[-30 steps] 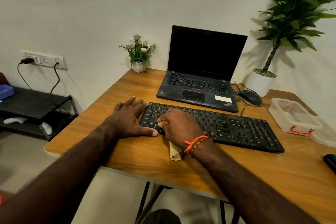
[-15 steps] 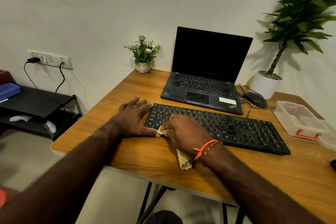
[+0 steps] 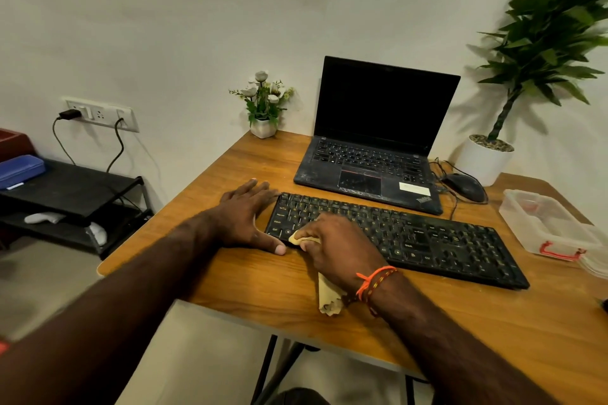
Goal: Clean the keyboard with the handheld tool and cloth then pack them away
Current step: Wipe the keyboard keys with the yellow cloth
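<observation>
A black keyboard [image 3: 427, 237] lies across the wooden table [image 3: 250, 273] in front of a laptop. My right hand [image 3: 335, 246] grips a yellow cloth [image 3: 327, 297] and presses it on the keyboard's lower left keys; the cloth's tail hangs out under my wrist. My left hand [image 3: 245, 217] rests flat on the table against the keyboard's left end, thumb along its front corner. No handheld tool can be made out.
An open black laptop [image 3: 371, 154] stands behind the keyboard, with a mouse [image 3: 465, 186] and cables to its right. A clear plastic box [image 3: 546, 223] with a red latch sits at the right. A small flower pot [image 3: 263, 108] and a large plant [image 3: 487, 158] stand at the back.
My right hand with the cloth has slid slightly toward the keyboard's front left corner. The left hand has stayed in place. The camera has shifted a little.
</observation>
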